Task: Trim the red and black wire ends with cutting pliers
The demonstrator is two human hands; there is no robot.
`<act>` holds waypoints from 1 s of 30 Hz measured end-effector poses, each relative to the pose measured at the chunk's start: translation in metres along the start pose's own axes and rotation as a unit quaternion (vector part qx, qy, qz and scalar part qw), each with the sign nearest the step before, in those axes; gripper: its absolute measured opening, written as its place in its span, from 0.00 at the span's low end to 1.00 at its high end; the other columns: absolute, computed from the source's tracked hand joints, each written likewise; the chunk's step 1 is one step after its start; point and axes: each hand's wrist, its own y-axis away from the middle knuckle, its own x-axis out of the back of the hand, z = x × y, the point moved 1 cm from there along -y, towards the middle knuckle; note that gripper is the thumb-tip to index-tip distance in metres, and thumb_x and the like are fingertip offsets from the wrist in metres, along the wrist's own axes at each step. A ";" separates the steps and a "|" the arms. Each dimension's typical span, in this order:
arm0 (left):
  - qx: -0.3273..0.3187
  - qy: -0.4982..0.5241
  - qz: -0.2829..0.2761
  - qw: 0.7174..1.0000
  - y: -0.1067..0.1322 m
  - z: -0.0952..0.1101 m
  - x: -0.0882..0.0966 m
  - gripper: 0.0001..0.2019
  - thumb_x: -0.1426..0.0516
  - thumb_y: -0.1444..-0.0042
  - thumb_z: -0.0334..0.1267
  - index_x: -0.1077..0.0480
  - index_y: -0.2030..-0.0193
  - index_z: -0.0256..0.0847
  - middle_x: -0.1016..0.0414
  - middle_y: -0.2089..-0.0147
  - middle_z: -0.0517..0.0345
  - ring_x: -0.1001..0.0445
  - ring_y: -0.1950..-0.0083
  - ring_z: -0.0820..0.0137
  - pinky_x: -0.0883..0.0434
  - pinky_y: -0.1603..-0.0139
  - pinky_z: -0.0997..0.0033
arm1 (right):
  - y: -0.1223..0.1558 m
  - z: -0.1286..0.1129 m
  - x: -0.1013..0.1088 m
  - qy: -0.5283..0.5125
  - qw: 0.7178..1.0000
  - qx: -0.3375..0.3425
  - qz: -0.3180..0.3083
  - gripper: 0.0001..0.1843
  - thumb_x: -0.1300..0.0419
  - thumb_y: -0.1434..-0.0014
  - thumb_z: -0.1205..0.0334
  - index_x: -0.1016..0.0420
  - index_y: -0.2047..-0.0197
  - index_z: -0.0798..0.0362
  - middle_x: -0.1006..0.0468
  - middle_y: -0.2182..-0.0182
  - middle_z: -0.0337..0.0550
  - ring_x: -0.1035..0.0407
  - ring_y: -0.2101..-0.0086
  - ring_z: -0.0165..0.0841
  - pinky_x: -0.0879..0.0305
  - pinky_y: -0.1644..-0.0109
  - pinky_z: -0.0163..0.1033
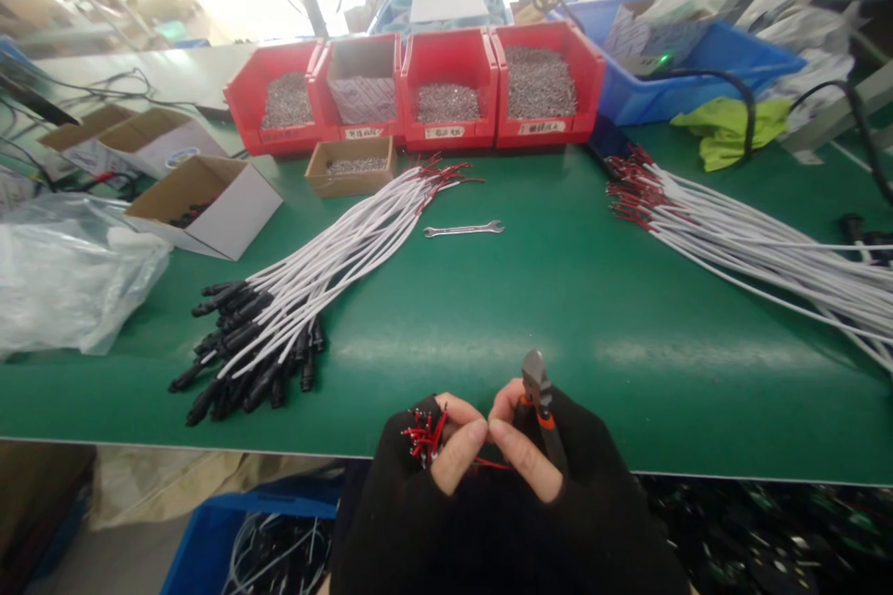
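Observation:
At the table's front edge, my left hand, in a black fingerless glove, is closed round a bunch of thin red and black wires. Their ends stick up past the thumb. My right hand, gloved the same way, has cutting pliers tucked in it, jaws upward, with dark handles marked orange. Both thumbs and forefingers are pinched and meet tip to tip; whatever lies between the tips is too small to make out. A single red wire shows just below the right thumb.
White cables with black connectors lie at left, more white cables at right. A wrench lies mid-table. Behind stand red bins of small metal parts, a small cardboard tray, and a blue crate. A white box stands left.

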 end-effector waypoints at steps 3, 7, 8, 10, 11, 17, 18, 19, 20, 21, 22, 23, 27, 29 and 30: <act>0.011 0.064 -0.005 0.998 -0.001 0.005 -0.004 0.12 0.40 0.40 0.45 0.22 0.70 0.41 0.23 0.75 0.59 0.27 0.72 0.66 0.33 0.70 0.70 | 0.005 -0.008 -0.001 -0.059 0.998 -0.027 -0.021 0.13 0.37 0.35 0.50 0.23 0.56 0.51 0.17 0.68 0.46 0.22 0.68 0.39 0.21 0.59 0.41; 0.045 0.106 0.017 0.993 -0.001 0.012 -0.008 0.10 0.37 0.47 0.43 0.24 0.75 0.41 0.25 0.80 0.60 0.29 0.77 0.68 0.37 0.74 0.71 | 0.012 -0.020 -0.001 -0.076 0.997 -0.023 0.008 0.11 0.40 0.34 0.53 0.24 0.65 0.49 0.21 0.77 0.38 0.25 0.74 0.36 0.26 0.66 0.37; 0.051 0.106 0.023 0.993 -0.001 0.013 -0.008 0.10 0.37 0.48 0.42 0.24 0.76 0.41 0.25 0.80 0.60 0.30 0.77 0.69 0.37 0.74 0.72 | 0.012 -0.022 -0.001 -0.064 0.998 -0.022 0.018 0.12 0.41 0.33 0.53 0.25 0.66 0.49 0.21 0.77 0.37 0.26 0.74 0.35 0.29 0.66 0.36; 0.058 0.107 0.013 0.992 -0.001 0.014 -0.009 0.10 0.37 0.49 0.41 0.25 0.77 0.40 0.25 0.81 0.60 0.31 0.78 0.70 0.39 0.74 0.72 | 0.013 -0.025 -0.002 -0.026 0.999 -0.022 0.020 0.13 0.44 0.32 0.53 0.27 0.66 0.49 0.22 0.75 0.36 0.27 0.73 0.34 0.33 0.66 0.37; 0.055 0.108 0.005 0.993 -0.001 0.014 -0.010 0.10 0.37 0.49 0.41 0.25 0.77 0.40 0.26 0.81 0.61 0.32 0.78 0.70 0.40 0.74 0.72 | 0.013 -0.025 -0.002 -0.005 1.000 -0.019 0.013 0.13 0.45 0.32 0.52 0.27 0.66 0.49 0.23 0.74 0.36 0.28 0.72 0.34 0.35 0.66 0.38; 0.026 0.089 -0.014 0.996 -0.002 0.013 -0.006 0.10 0.38 0.45 0.40 0.26 0.75 0.41 0.26 0.80 0.62 0.34 0.78 0.71 0.41 0.75 0.72 | 0.009 -0.018 -0.001 0.034 0.999 -0.008 0.012 0.14 0.42 0.34 0.51 0.25 0.66 0.49 0.24 0.73 0.39 0.28 0.72 0.35 0.33 0.68 0.38; 0.016 0.080 -0.017 0.996 -0.002 0.013 -0.005 0.10 0.39 0.44 0.40 0.26 0.75 0.41 0.25 0.78 0.61 0.32 0.77 0.70 0.39 0.74 0.72 | 0.009 -0.017 -0.001 0.026 1.000 -0.009 0.011 0.13 0.40 0.35 0.50 0.24 0.67 0.49 0.23 0.74 0.40 0.28 0.73 0.36 0.32 0.69 0.38; 0.004 0.071 -0.018 0.997 -0.002 0.013 -0.004 0.11 0.39 0.43 0.40 0.26 0.75 0.41 0.24 0.77 0.60 0.30 0.75 0.69 0.36 0.73 0.72 | 0.009 -0.016 0.000 0.016 1.000 -0.009 0.008 0.14 0.39 0.35 0.50 0.24 0.67 0.49 0.23 0.74 0.40 0.28 0.74 0.36 0.31 0.70 0.38; -0.007 0.061 -0.019 0.998 -0.002 0.012 -0.003 0.11 0.39 0.42 0.41 0.26 0.75 0.41 0.24 0.76 0.60 0.29 0.74 0.68 0.34 0.72 0.72 | 0.008 -0.015 0.001 0.003 1.000 -0.010 0.006 0.14 0.37 0.36 0.49 0.24 0.67 0.49 0.23 0.75 0.41 0.28 0.75 0.37 0.30 0.71 0.38; -0.016 0.051 -0.019 0.998 -0.002 0.011 -0.003 0.12 0.40 0.41 0.41 0.26 0.74 0.41 0.24 0.76 0.60 0.28 0.74 0.68 0.34 0.71 0.72 | 0.008 -0.015 0.001 -0.009 1.000 -0.014 0.006 0.14 0.37 0.37 0.48 0.23 0.67 0.49 0.23 0.75 0.41 0.28 0.75 0.37 0.28 0.71 0.39; -0.021 0.041 -0.014 0.999 -0.001 0.010 -0.002 0.12 0.40 0.41 0.41 0.25 0.74 0.42 0.25 0.76 0.60 0.29 0.74 0.68 0.34 0.72 0.72 | 0.007 -0.014 0.001 -0.022 1.000 -0.018 0.006 0.14 0.36 0.37 0.47 0.24 0.66 0.49 0.23 0.76 0.41 0.28 0.75 0.38 0.27 0.71 0.39; -0.020 0.033 -0.008 0.999 -0.001 0.009 -0.002 0.12 0.39 0.41 0.41 0.25 0.74 0.42 0.26 0.77 0.61 0.30 0.75 0.69 0.34 0.73 0.73 | 0.007 -0.014 0.001 -0.034 0.999 -0.021 0.006 0.15 0.36 0.37 0.46 0.24 0.66 0.48 0.24 0.76 0.42 0.27 0.75 0.39 0.26 0.71 0.40; -0.016 0.024 0.019 0.999 0.000 0.005 -0.002 0.10 0.37 0.43 0.40 0.22 0.74 0.42 0.25 0.78 0.62 0.28 0.75 0.68 0.33 0.74 0.74 | 0.014 -0.010 -0.001 -0.082 0.996 -0.033 0.012 0.17 0.37 0.36 0.44 0.23 0.64 0.49 0.23 0.77 0.42 0.25 0.75 0.39 0.23 0.68 0.42; -0.025 0.032 0.022 0.999 0.000 0.004 -0.003 0.09 0.37 0.43 0.39 0.22 0.74 0.43 0.22 0.76 0.61 0.25 0.74 0.67 0.30 0.72 0.74 | 0.021 -0.005 -0.003 -0.107 0.993 -0.048 0.003 0.18 0.39 0.35 0.43 0.23 0.64 0.49 0.22 0.78 0.42 0.24 0.76 0.40 0.22 0.66 0.42; -0.029 0.036 0.025 0.999 0.000 0.004 -0.004 0.09 0.37 0.43 0.38 0.21 0.74 0.43 0.21 0.76 0.61 0.24 0.73 0.67 0.29 0.72 0.74 | 0.026 -0.001 -0.005 -0.117 0.991 -0.061 -0.012 0.19 0.41 0.34 0.42 0.23 0.63 0.49 0.21 0.78 0.42 0.23 0.75 0.40 0.22 0.66 0.43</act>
